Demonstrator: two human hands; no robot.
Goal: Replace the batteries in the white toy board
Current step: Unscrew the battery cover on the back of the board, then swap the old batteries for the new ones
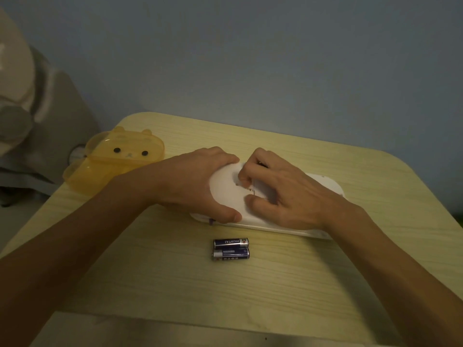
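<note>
white toy board lies flat near the middle of the light wood table, back side up, long axis running left to right. left hand is clamped over its left end: fingers over the far edge, thumb on the near edge, so it's gripping the board. right hand sits on top of the board, fingertips curled and pinched down at a small dark opening in the back; can't tell if they hold anything there. two batteries lie side by side on the table just in front of the board, touching each other, apart from the board. translucent yellow bear-shaped case sits at the table's far-left corner, well clear of the board
</note>
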